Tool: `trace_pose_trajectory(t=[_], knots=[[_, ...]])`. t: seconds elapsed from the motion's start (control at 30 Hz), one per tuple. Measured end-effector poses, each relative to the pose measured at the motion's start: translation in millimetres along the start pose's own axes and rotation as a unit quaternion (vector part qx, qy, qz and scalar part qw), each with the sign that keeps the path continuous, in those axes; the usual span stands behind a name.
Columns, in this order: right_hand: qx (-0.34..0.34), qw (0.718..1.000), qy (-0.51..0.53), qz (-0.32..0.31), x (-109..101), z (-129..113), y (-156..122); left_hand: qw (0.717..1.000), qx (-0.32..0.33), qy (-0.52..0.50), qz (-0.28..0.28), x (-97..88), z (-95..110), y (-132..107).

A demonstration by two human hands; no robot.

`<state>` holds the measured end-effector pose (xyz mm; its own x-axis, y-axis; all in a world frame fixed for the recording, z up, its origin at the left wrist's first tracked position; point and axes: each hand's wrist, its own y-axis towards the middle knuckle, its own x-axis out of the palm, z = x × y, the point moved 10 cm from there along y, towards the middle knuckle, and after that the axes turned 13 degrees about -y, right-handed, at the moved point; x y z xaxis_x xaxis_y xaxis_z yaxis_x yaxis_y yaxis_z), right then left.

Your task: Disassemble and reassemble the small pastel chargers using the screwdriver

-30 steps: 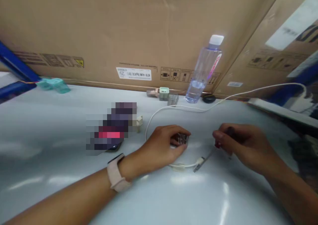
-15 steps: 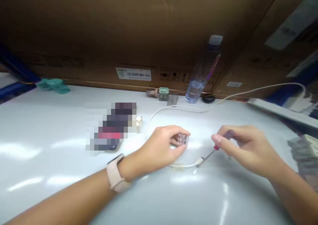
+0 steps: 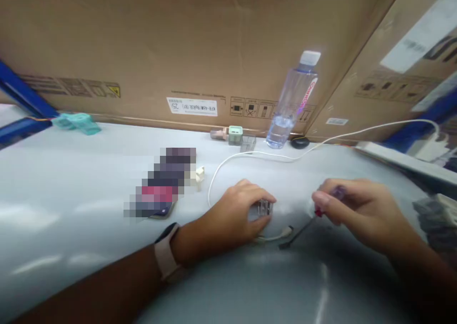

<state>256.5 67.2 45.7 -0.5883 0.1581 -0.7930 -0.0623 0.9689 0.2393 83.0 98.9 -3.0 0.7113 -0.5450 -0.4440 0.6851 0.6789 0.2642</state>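
My left hand [image 3: 233, 217] rests on the white table [image 3: 71, 228] with its fingers curled round a small clear plastic block [image 3: 262, 208]. A pale watch [image 3: 167, 253] sits on that wrist. My right hand [image 3: 353, 212] pinches a small screwdriver [image 3: 303, 228] with a purple and red handle; its thin shaft slants down to the left, tip on the table. The plug end of a white cable [image 3: 285, 232] lies between the two hands, just beside the screwdriver tip.
Large cardboard boxes [image 3: 200, 47] wall off the back. A clear water bottle [image 3: 293, 102] stands against them, with small connectors [image 3: 235, 134] and a black cap [image 3: 300, 142] nearby. A blurred-out dark object [image 3: 162, 183] lies left of my hand. Teal parts [image 3: 76, 122] lie far left.
Both hands shifted slightly right and toward me. The screwdriver tip moved closer to the cable plug. The lighting flickered darker and back.
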Motion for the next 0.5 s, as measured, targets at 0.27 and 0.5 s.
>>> trace_pose_trajectory(t=[0.27,0.5], knots=[[0.042,0.999,0.023,0.024,-5,5,-2,1.0,0.001,0.01,-0.017,3.5,-3,-2],[0.029,0.999,0.028,0.017,-3,12,-2,1.0,0.004,0.002,-0.026,4.0,3,-2]])
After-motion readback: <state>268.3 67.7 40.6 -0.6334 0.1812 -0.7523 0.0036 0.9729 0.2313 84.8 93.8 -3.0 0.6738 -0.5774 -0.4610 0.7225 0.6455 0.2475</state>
